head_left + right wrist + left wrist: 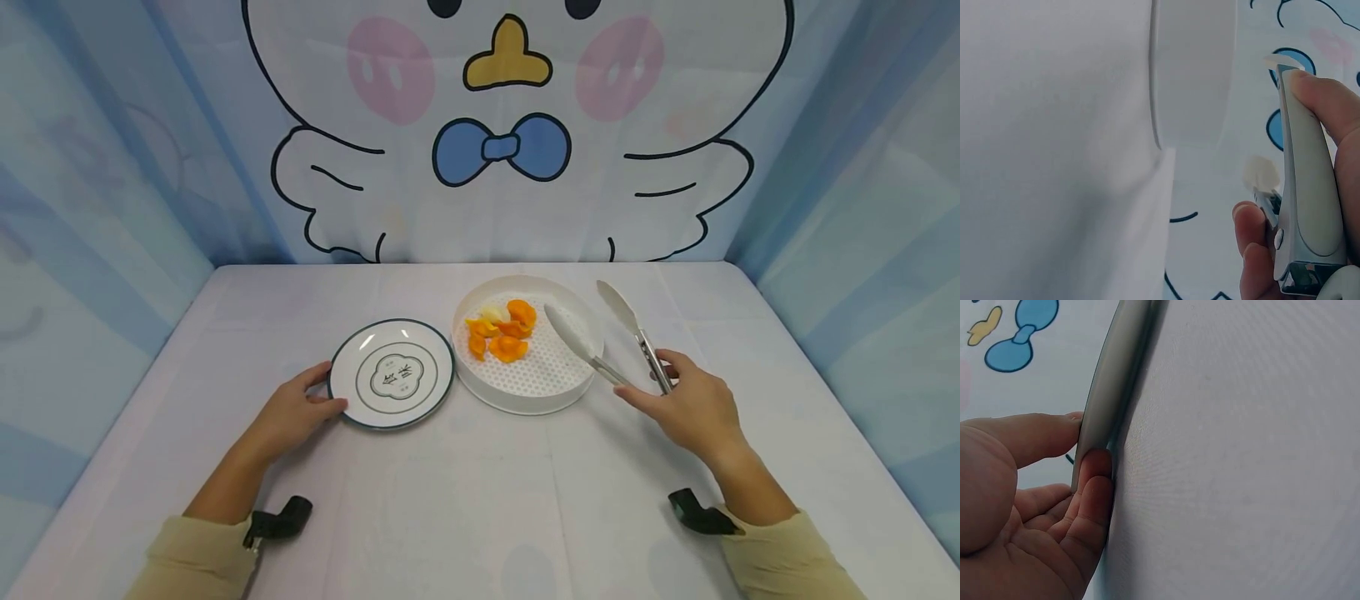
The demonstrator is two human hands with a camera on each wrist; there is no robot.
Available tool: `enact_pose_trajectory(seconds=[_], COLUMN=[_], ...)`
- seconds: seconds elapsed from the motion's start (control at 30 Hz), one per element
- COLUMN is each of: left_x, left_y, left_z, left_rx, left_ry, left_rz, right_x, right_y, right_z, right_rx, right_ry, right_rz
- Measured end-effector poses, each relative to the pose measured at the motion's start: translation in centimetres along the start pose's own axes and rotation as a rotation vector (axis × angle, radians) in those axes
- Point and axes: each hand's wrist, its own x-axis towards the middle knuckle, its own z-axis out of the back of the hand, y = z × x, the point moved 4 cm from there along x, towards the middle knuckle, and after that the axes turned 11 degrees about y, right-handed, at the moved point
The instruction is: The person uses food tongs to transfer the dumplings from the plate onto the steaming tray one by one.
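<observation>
My left hand (296,412) grips the left rim of a white plate (356,352) with a dark rim line and printed centre. In the left wrist view the thumb lies on the plate's upper side and the fingers curl under its edge (1110,381). Spread tongs (654,362) with pale tips are held in my right hand (697,408), thumb on one arm and fingers on the other. One tip (566,329) hangs over a round white perforated tray (551,371); the other is to its right. Several curved orange pieces (510,348) and a pale yellow piece (493,313) lie in the tray.
The plate stands right beside the tray on a white-covered table (450,500). A curtain (498,208) with a cartoon print rises behind the table's far edge, and blue drapes (862,208) flank both sides. Black wrist cameras (281,518) sit at the sleeves.
</observation>
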Motion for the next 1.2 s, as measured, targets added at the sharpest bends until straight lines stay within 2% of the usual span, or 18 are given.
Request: enact_pose_trajectory(seconds=[0.6, 1.2], left_x=[-0.2, 0.0], left_y=[-0.3, -0.1], left_z=[0.1, 0.1], left_rx=[0.005, 0.008], left_ry=[0.003, 0.004], left_rz=[-0.004, 0.003], right_x=[-1.2, -1.7], right_y=[-3.4, -5.1], right_z=[0.6, 0.0], right_rx=[0.027, 0.065], right_ry=[-0.006, -0.006], right_rz=[-0.095, -0.197])
